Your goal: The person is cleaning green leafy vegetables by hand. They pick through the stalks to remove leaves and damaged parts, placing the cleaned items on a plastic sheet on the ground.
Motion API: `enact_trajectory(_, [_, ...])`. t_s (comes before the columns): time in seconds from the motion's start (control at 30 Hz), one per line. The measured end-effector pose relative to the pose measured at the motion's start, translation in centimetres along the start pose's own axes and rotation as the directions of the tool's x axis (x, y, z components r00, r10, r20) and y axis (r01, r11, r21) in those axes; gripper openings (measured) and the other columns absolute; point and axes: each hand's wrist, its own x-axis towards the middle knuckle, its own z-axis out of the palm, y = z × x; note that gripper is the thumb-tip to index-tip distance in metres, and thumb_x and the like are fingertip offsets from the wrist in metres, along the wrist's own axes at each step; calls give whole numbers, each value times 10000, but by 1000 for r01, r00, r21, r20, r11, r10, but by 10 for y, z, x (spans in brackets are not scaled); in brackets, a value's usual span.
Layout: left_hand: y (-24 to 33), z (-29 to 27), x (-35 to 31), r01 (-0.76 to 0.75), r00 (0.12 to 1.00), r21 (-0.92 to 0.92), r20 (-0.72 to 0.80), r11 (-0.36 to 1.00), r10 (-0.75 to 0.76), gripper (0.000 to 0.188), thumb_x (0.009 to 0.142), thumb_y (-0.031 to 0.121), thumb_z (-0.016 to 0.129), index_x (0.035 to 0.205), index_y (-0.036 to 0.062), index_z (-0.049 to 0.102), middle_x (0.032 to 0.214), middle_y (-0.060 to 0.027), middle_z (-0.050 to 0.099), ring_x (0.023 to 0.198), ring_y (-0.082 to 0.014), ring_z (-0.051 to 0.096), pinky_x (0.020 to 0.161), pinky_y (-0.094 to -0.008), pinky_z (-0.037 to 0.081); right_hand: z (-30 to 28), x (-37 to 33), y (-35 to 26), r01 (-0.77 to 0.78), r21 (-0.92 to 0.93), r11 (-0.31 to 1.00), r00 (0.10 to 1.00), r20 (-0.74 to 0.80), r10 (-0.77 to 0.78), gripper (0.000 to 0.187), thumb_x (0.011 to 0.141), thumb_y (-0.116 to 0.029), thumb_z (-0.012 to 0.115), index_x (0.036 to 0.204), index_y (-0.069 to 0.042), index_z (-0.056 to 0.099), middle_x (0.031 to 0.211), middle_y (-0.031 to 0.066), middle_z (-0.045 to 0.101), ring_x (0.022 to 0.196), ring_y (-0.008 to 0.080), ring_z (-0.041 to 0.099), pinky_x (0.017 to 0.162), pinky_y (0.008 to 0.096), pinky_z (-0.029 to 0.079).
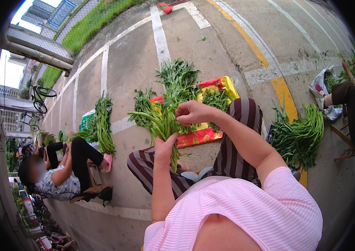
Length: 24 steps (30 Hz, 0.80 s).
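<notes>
Nearest the wearer, above the striped trousers, the left hand is clenched round the lower stems of a bunch of leafy green stalks, held upright. Right hand pinches the bunch near its middle, fingers closed on a stem. Beyond the hands, a red-and-yellow sheet lies on the concrete pavement, carrying loose greens. Toward the pavement's right edge lies a pile of long green stalks. At the left edge a seated person sits beside another heap of greens. Farther off, two bicycles stand by the fence.
</notes>
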Motion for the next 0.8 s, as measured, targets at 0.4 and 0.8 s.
enact_trajectory(0.4, [20, -11, -9, -33, 997, -65, -72, 997, 28, 113, 875, 34, 654, 987, 21, 653, 828, -55, 686, 619, -100, 601, 541, -232, 476, -18, -5, 8, -37, -122, 992, 999, -40, 33, 241, 887, -157, 699, 1066, 5, 716, 842, 43, 727, 752, 86, 667, 712, 249, 546])
enact_trajectory(0.8, [27, -18, -8, -38, 999, -247, -15, 968, 36, 129, 894, 32, 626, 1022, 23, 639, 872, -81, 685, 672, -125, 620, 598, -250, 511, -19, -8, 3, 49, -81, 996, 991, -118, -58, 213, 865, -141, 682, 1026, -10, 732, 812, 54, 733, 717, 86, 681, 692, 247, 534])
